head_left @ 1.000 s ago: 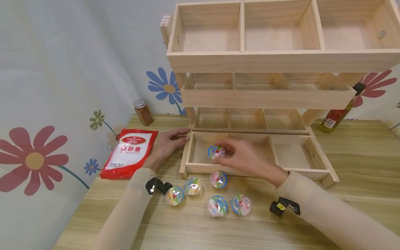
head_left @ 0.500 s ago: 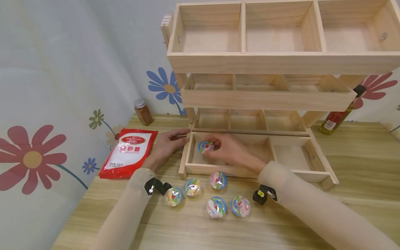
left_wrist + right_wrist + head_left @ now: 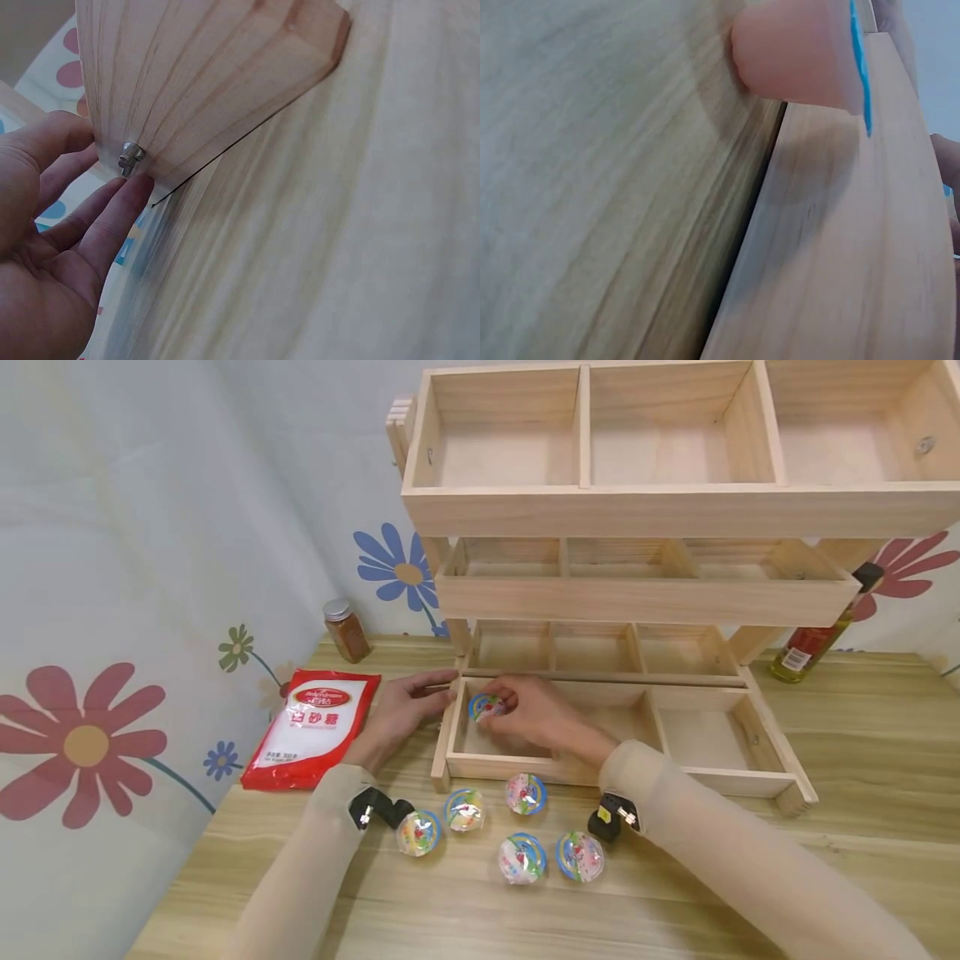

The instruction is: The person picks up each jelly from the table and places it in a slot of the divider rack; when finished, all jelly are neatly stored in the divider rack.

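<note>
- The right hand [image 3: 528, 710] pinches a lidded cup [image 3: 483, 707] inside the left edge of the front tray [image 3: 720, 782]; I can't quite see if it touches bottom.
- The left hand [image 3: 401, 710], fingers loosely extended, touches the rack [image 3: 645, 602]'s left side.
- Five more cups [image 3: 522, 857] sit before the tray's front edge.

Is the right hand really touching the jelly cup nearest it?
Touching. The head view shows the right hand pinching the jelly cup at its edge, with no gap between them.
</note>
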A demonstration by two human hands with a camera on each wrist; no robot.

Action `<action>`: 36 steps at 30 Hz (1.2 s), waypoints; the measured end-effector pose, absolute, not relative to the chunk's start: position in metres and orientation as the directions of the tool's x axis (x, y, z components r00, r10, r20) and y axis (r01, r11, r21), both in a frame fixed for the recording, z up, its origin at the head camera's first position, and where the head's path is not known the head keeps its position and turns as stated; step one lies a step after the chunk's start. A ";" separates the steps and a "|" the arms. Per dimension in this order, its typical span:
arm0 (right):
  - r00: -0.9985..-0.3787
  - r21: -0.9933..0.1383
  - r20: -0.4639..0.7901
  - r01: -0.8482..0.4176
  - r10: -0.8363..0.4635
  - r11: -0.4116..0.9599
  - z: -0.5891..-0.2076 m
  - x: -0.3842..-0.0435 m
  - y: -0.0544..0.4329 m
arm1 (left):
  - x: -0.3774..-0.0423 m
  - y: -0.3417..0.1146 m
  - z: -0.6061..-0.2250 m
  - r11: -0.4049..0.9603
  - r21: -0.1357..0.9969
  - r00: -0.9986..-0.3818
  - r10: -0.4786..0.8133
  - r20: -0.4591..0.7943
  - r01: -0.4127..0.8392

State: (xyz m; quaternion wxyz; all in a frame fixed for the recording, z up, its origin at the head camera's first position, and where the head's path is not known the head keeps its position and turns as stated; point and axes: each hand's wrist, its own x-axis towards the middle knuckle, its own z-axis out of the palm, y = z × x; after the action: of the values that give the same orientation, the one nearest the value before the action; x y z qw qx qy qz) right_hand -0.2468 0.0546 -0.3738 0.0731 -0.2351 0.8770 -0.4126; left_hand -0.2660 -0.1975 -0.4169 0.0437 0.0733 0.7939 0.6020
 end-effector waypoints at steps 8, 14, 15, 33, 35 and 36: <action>-0.889 -0.747 0.074 -0.349 -0.451 0.566 -0.379 -0.250 0.049 | -0.266 -0.198 -0.417 0.252 0.966 -0.985 0.173 0.011 0.055; -0.898 -0.730 0.077 -0.347 -0.434 0.588 -0.381 -0.251 0.044 | -0.266 -0.199 -0.416 0.261 0.963 -0.986 0.167 0.015 0.059; -0.898 -0.728 0.078 -0.349 -0.434 0.591 -0.382 -0.251 0.043 | -0.266 -0.199 -0.416 0.261 0.963 -0.986 0.167 0.014 0.058; -0.906 -0.730 0.119 -0.357 -0.406 0.582 -0.385 -0.254 0.037 | -0.266 -0.198 -0.416 0.265 0.963 -0.985 0.175 0.000 0.048; -0.907 -0.732 0.121 -0.356 -0.403 0.581 -0.385 -0.254 0.037 | -0.266 -0.198 -0.415 0.272 0.961 -0.985 0.174 -0.001 0.047; -0.907 -0.732 0.121 -0.356 -0.403 0.581 -0.385 -0.254 0.037 | -0.266 -0.198 -0.415 0.273 0.961 -0.985 0.173 -0.001 0.047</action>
State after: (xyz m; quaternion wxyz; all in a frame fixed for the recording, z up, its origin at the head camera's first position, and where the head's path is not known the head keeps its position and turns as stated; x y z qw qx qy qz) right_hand -0.2538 0.0371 -0.3853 0.0292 -0.2136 0.8886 -0.4048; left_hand -0.2665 -0.1978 -0.4154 0.0528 0.0692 0.7960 0.5991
